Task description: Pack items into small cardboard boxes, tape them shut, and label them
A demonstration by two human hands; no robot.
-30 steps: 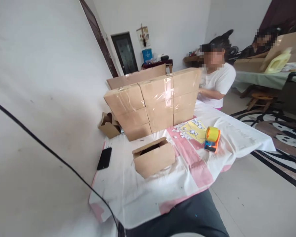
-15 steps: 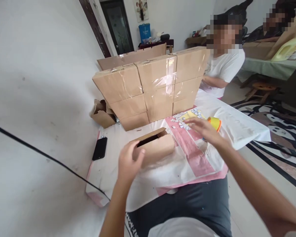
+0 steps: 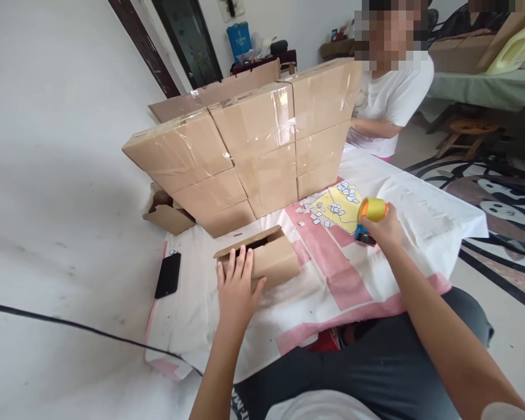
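A small cardboard box (image 3: 273,262) lies on the cloth-covered table, its long top flap partly raised over a dark gap. My left hand (image 3: 238,280) rests on the box's near left side, fingers spread and stretched toward the flap. Over to the right, my right hand (image 3: 385,227) is closed around a tape dispenser (image 3: 373,211) with a yellow roll and blue and orange parts. Beside the dispenser lie a yellow sheet (image 3: 339,204) and several small white paper pieces (image 3: 317,217).
A wall of taped cardboard boxes (image 3: 262,146) stands across the table's back. At the left are an open carton (image 3: 170,217) and a black phone (image 3: 168,275). A person in a white shirt (image 3: 398,99) is behind the table at the right. A cable (image 3: 91,332) hangs at left.
My right hand has moved down to the tape dispenser and taken hold of it. The left hand has flattened onto the box's side. The view has shifted slightly.
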